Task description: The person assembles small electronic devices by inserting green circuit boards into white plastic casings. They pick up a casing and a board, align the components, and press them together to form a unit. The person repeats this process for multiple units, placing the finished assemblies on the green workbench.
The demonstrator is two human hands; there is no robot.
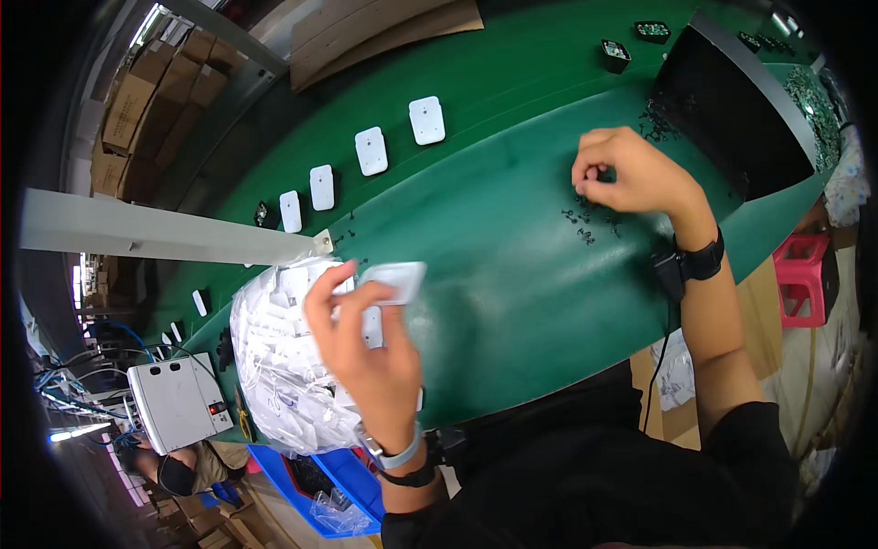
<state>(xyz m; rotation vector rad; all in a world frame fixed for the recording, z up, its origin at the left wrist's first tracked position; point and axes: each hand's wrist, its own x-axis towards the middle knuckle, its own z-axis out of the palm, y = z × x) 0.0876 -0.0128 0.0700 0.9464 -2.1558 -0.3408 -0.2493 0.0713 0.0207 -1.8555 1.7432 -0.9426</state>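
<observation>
My left hand point(370, 343) grips a white rounded plastic cover point(395, 279) between thumb and fingers, slightly blurred, above the near left of the green table. Just beneath it lies a large clear bag point(283, 366) full of white pieces. My right hand point(631, 174) is closed in a pinch over the right part of the table; whatever sits between its fingertips is too small or hidden to name. Close below those fingers lie several small black parts point(581, 224), and another scatter of black parts point(663, 121) lies farther back. A strapped black device point(686, 265) circles my right wrist.
White covers point(370, 151) stand in a row on the green belt point(512, 69) beyond the table. A large black bin point(732, 101) sits at the right, near small black housings with green boards point(615, 56). A grey metal beam point(165, 224) crosses the left; a blue crate point(320, 499) stands below.
</observation>
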